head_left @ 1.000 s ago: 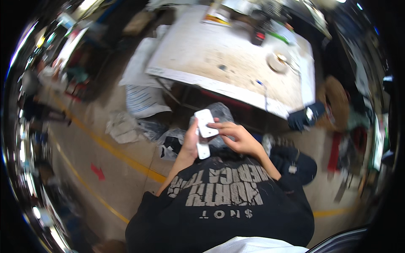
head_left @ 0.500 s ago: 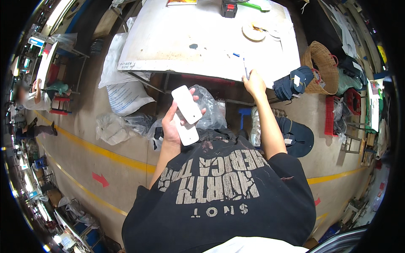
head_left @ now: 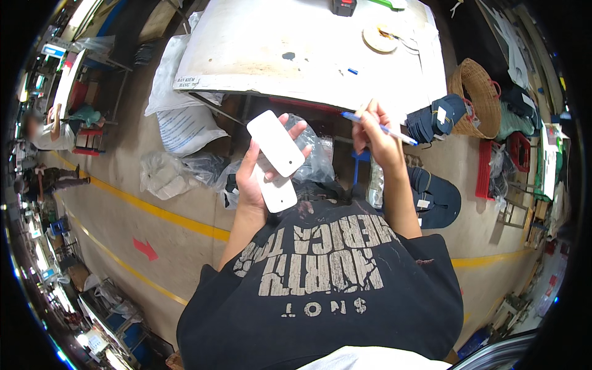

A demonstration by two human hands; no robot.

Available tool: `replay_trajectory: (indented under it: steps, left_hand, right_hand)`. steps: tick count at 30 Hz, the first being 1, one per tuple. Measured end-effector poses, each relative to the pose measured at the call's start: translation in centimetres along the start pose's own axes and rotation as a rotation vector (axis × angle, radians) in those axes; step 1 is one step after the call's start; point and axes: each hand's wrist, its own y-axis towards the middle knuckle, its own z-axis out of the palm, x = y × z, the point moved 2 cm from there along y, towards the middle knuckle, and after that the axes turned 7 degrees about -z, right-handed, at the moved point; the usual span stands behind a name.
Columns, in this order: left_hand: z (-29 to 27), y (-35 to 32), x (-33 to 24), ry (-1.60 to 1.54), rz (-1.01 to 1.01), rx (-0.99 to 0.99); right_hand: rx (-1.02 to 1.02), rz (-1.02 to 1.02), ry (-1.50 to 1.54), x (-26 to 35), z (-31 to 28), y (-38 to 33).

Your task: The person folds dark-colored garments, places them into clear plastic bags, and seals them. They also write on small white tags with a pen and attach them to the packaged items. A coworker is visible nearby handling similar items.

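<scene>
My left hand holds two flat white rounded pieces, one fanned over the other, with a clear plastic bag behind them. My right hand is raised to the right of them and grips a blue pen that points right. Both hands are over my lap, in front of the near edge of a white worktable. My black printed shirt fills the lower part of the view.
On the table lie a tape roll, a small dark box and a small blue item. White sacks and clear bags lie left on the floor. Right are dark caps, a wicker basket, red crates. Another person sits far left.
My right hand has come back from the table edge holding the blue pen and is now raised beside the white pieces. My left hand keeps its hold on the pieces.
</scene>
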Motion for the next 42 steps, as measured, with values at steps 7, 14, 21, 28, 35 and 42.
replay_trajectory:
  steps: [7, 14, 21, 28, 35, 42]
  left_hand:
    - [0.5, 0.5, 0.8, -0.013, -0.066, 0.009]
    - [2.9, 0.3, 1.9, 0.073, -0.073, -0.122]
    - [0.5, -0.2, 2.1, 0.106, -0.156, 0.011]
    - [0.6, -0.6, 2.2, 0.075, -0.187, 0.099]
    - [0.3, -1.1, 1.9, 0.172, -0.161, 0.078]
    - [0.7, -1.4, 1.7, 0.215, -0.138, 0.059]
  right_hand:
    - [0.110, -0.063, -0.040, 2.5, 7.9, -3.4]
    - [-0.001, -0.089, -0.053, 1.9, 7.4, -4.0]
    - [-0.053, -0.229, -0.249, 1.7, 8.0, -4.5]
    - [-0.050, -0.356, -0.420, 1.7, 7.6, -5.1]
    - [0.038, -0.321, -0.502, 2.5, 8.3, -5.3]
    - [0.071, -0.354, -0.594, 2.1, 8.6, -5.5]
